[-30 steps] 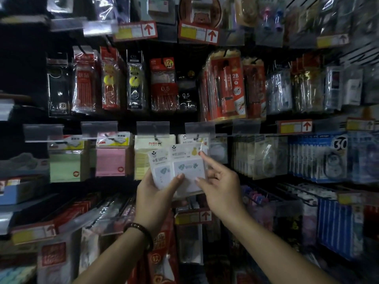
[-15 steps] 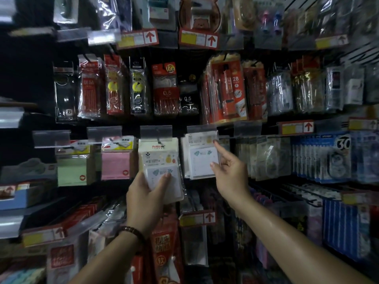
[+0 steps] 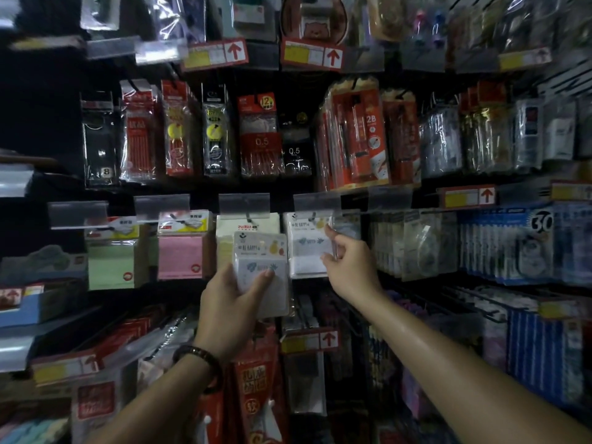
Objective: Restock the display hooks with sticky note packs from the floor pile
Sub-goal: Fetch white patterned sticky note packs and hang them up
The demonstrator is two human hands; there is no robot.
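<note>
My left hand (image 3: pixel 234 302) grips a white sticky note pack (image 3: pixel 261 267) in clear wrap, held in front of the cream pack (image 3: pixel 246 224) hanging on the third hook. My right hand (image 3: pixel 347 261) pinches the right edge of another white sticky note pack (image 3: pixel 307 248) that hangs on the fourth hook, under a clear label holder (image 3: pixel 317 201). To the left hang a pink pack (image 3: pixel 181 251) and a green pack (image 3: pixel 110 261).
Red pencil and lead packs (image 3: pixel 355 136) hang in the row above. Clear-wrapped items (image 3: pixel 413 245) and blue correction tape packs (image 3: pixel 525 245) hang to the right. Red packs (image 3: pixel 256 379) and a price tag (image 3: pixel 309 341) sit on hooks below my hands.
My right hand carried one white pack from beside the left hand up and right onto the fourth hook. My left hand kept the other pack and drifted slightly left.
</note>
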